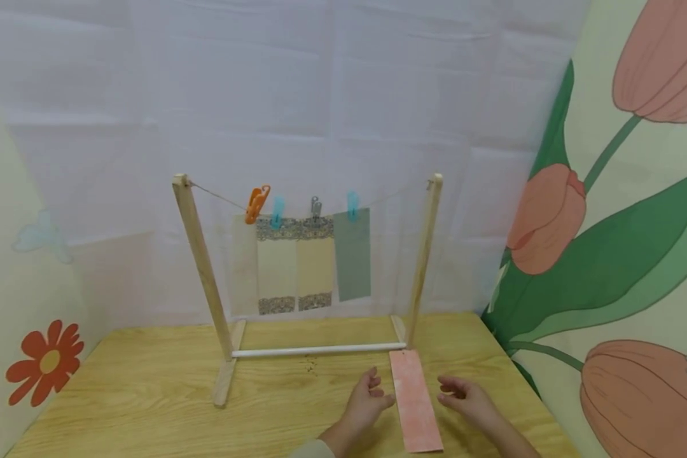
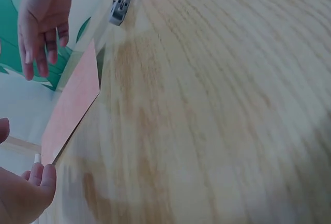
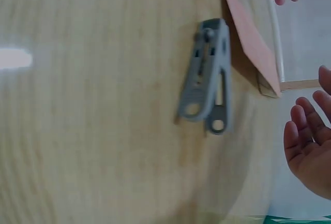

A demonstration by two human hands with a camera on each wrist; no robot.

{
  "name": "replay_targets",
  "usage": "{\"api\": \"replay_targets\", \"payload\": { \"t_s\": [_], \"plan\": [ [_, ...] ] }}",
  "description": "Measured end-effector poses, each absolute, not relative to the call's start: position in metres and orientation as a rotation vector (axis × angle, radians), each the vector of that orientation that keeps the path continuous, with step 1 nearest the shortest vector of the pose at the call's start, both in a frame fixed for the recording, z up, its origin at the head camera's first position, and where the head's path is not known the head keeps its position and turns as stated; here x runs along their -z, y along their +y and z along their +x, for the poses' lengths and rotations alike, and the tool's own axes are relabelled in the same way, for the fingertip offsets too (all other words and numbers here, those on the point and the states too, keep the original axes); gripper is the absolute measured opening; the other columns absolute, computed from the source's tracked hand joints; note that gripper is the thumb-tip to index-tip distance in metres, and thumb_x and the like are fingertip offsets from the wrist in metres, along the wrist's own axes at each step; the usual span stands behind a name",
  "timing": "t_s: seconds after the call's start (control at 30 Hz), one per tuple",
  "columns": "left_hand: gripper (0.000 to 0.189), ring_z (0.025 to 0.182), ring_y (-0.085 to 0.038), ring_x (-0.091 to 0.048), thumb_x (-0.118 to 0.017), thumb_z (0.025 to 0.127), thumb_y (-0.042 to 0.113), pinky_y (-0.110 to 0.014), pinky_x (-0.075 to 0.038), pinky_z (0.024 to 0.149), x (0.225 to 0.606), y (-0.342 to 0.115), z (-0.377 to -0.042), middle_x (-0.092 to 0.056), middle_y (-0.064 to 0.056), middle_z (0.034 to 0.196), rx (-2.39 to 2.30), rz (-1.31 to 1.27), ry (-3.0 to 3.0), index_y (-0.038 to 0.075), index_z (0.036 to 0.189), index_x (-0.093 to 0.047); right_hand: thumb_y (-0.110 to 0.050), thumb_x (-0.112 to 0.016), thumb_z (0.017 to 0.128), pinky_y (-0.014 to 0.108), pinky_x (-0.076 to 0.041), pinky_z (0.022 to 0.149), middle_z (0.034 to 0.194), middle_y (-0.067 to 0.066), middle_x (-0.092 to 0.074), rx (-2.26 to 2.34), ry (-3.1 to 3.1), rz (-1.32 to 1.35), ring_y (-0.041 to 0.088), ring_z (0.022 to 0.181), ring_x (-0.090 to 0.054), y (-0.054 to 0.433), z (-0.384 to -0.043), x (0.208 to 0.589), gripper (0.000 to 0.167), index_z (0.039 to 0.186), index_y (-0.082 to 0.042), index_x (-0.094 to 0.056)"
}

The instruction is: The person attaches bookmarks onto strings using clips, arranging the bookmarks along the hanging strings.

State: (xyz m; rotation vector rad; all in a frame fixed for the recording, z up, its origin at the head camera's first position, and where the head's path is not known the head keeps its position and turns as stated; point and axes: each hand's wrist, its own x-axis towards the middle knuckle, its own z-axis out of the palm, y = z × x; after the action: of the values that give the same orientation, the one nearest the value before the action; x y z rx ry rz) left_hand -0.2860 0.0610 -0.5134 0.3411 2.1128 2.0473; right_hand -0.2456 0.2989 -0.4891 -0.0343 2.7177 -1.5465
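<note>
A pink strip of card (image 1: pixel 416 404) lies on the table between my two hands, its far end by the right foot of a wooden stand. My left hand (image 1: pixel 366 402) hovers at the card's left edge, fingers loosely bent and holding nothing. To the right of the card, my right hand (image 1: pixel 471 402) is also bare, its fingers relaxed and apart from the card. The right wrist view shows a grey clothespin (image 3: pixel 207 79) lying on the table near the card; the left wrist view has this clothespin (image 2: pixel 121 5) at its top. I cannot make it out in the head view.
Between the stand's wooden posts (image 1: pixel 203 267) runs a string, with a white rod (image 1: pixel 320 350) below. Several cards, including a green one (image 1: pixel 353 254), hang from it by an orange clothespin (image 1: pixel 257 205) and others. A white cloth (image 1: pixel 343 95) hangs behind.
</note>
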Motion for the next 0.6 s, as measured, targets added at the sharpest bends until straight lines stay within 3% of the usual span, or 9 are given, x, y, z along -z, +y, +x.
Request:
{"api": "replay_targets", "payload": {
  "t_s": [0.3,0.6],
  "plan": [
    [0.074,0.123,-0.057,-0.043,-0.066,0.083,-0.001,-0.051,-0.051,0.094,0.526,0.077,-0.28,-0.043,-0.042,0.13,-2.067,0.249,1.953,-0.019,0.142,-0.024,-0.021,-0.068,0.091,0.032,-0.051,0.068,0.107,0.016,-0.066,1.52,2.675,0.161,0.019,0.094,-0.061,0.293,-0.239,0.512,0.05,0.127,0.011,-0.055],
    [0.072,0.118,-0.054,-0.049,-0.066,0.079,-0.001,-0.051,-0.051,0.094,0.531,0.088,-0.279,-0.046,-0.041,0.127,-2.025,0.25,2.005,-0.021,0.138,-0.029,-0.024,-0.069,0.091,0.036,-0.053,0.074,0.104,0.01,-0.066,1.484,2.678,0.147,0.019,0.093,-0.06,0.296,-0.23,0.519,0.049,0.124,0.011,-0.058]
  ]
}}
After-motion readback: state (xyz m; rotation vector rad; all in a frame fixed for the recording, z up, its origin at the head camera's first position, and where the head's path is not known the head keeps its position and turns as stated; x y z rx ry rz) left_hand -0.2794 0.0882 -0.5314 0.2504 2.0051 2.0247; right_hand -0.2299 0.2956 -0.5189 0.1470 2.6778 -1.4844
